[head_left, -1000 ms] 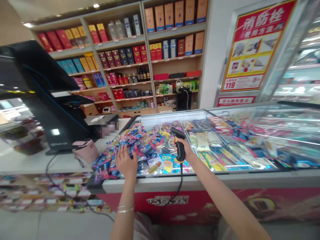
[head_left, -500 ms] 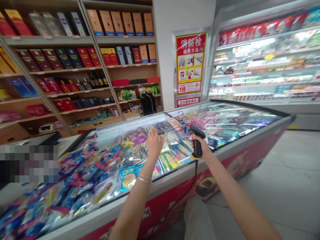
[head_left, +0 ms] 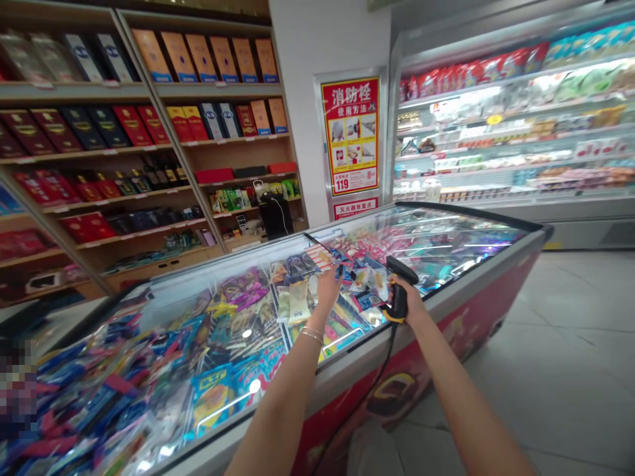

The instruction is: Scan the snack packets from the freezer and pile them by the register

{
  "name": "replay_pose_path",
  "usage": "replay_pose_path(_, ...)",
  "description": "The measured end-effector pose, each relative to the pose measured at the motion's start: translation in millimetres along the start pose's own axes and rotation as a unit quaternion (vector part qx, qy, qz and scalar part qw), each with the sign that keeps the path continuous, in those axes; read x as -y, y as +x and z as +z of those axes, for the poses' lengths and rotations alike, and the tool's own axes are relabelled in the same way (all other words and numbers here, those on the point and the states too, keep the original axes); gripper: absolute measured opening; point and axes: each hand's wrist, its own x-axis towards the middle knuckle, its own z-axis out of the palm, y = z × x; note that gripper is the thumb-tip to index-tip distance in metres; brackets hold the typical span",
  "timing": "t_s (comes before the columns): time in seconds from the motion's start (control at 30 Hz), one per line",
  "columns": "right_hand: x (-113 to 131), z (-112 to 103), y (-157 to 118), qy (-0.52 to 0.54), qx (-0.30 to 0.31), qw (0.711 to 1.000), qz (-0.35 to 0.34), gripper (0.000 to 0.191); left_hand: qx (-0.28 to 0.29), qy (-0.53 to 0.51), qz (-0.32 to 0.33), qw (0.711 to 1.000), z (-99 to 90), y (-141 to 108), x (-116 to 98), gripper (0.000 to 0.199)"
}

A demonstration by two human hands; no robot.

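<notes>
The right hand (head_left: 413, 304) holds a black-and-yellow plastic scanner (head_left: 401, 270); the left hand (head_left: 328, 287) is at shiny blue-and-white packets (head_left: 366, 278) on clear freezer glass (head_left: 171, 301) — its grip I cannot tell. Work seems partway: a blue-and-pink packet heap (head_left: 106, 400) lies leftward.

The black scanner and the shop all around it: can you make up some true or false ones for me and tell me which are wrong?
1. The right hand holds the black scanner. True.
2. The scanner is cordless. False: a dark cable hangs down from its handle.
3. The left hand is close to some wrapped packets. True.
4. The shiny bands are on the right arm. False: they are around the left wrist.
5. The poster with 119 on it is all green. False: it is mostly red and yellow.
6. The freezer has red on its side. True.
</notes>
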Motion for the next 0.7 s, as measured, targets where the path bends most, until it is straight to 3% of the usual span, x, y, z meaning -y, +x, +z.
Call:
replay_pose_path(0.17, -4.2, 4.7, -2.6, -0.058, 0.004, 0.998, -0.006, 0.018, 0.025, 0.015, 0.001, 1.000, 19.5, 11.6, -3.2, 0.051)
replay_pose_path(0.33, -1.7, 7.7, -6.6, -0.067, -0.002, 0.998, 0.002, 0.016, 0.014, -0.065, -0.041, 0.997, 15.9, 12.5, -4.0, 0.058)
replay_pose_path(0.53, 2.7, 12.9, -11.7, -0.075, -0.015, 0.997, 0.009, 0.016, 0.003, -0.153, -0.074, 0.985, -1.7, 0.9, 4.7, 0.056)
replay_pose_path(0.7, 6.2, 16.3, -15.5, -0.088, -0.029, 0.996, 0.005, 0.013, -0.056, -0.200, -0.060, 0.976, -40.1, -20.0, 40.6, 0.056)
